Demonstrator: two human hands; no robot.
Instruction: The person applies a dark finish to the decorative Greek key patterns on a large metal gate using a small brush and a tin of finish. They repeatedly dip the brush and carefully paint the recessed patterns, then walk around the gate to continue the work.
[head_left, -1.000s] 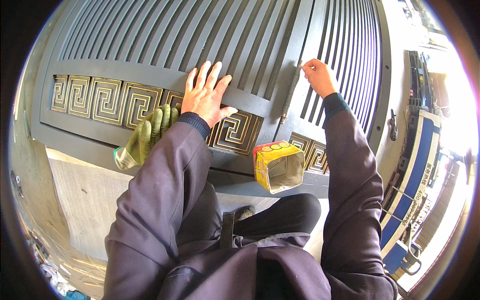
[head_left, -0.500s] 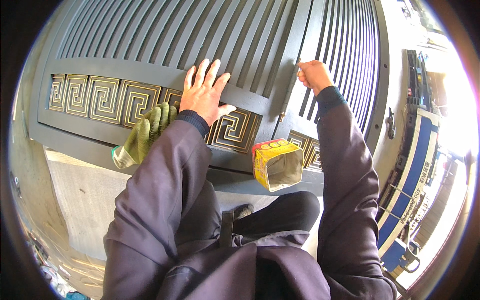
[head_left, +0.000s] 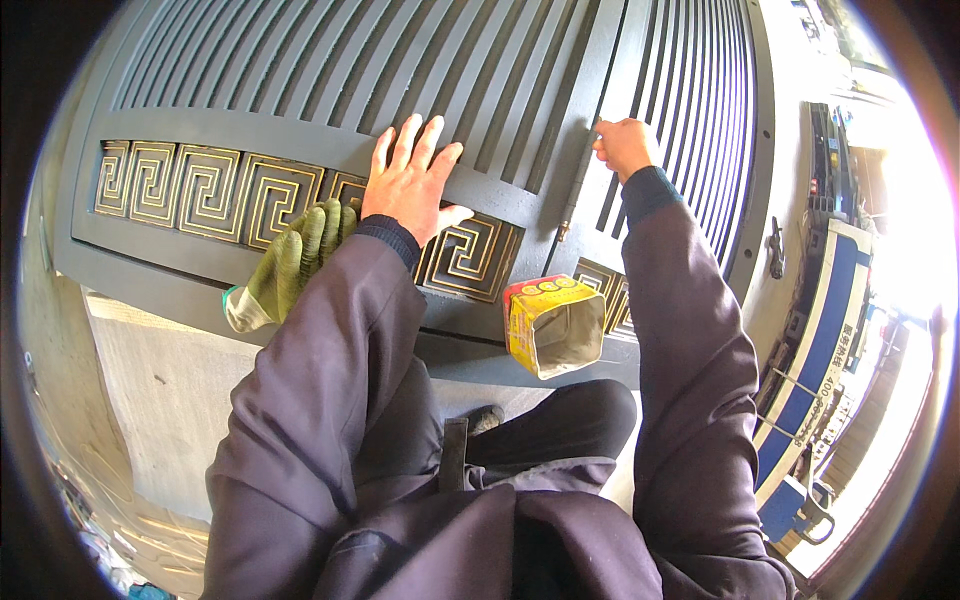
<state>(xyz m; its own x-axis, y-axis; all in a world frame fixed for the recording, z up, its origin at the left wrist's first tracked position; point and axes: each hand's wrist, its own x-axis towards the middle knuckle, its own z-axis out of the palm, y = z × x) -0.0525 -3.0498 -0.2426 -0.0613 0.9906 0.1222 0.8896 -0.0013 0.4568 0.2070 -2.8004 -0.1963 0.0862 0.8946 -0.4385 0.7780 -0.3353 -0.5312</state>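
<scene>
A large dark grey slatted metal gate (head_left: 240,125) lies in front of me, with gold-edged key-pattern panels (head_left: 205,195) along its near side. My left hand (head_left: 412,180) rests on it with the fingers spread, just above one of these panels. Further right, my right hand (head_left: 628,148) is closed, its fingertips beside the long seam between two gate sections. Whatever its fingers pinch is too small or hidden to make out. Below it, a rod-like hinge (head_left: 564,229) runs along the seam.
An open yellow and red tin (head_left: 525,330) stands on the gate's near edge. A green-coated work glove (head_left: 285,265) lies left of my left forearm. Off to the right are a small dark tool (head_left: 776,250) on the floor and a long blue and white panel (head_left: 815,350).
My right hand has shifted slightly left along with its forearm. My left hand stays where it was on the gate.
</scene>
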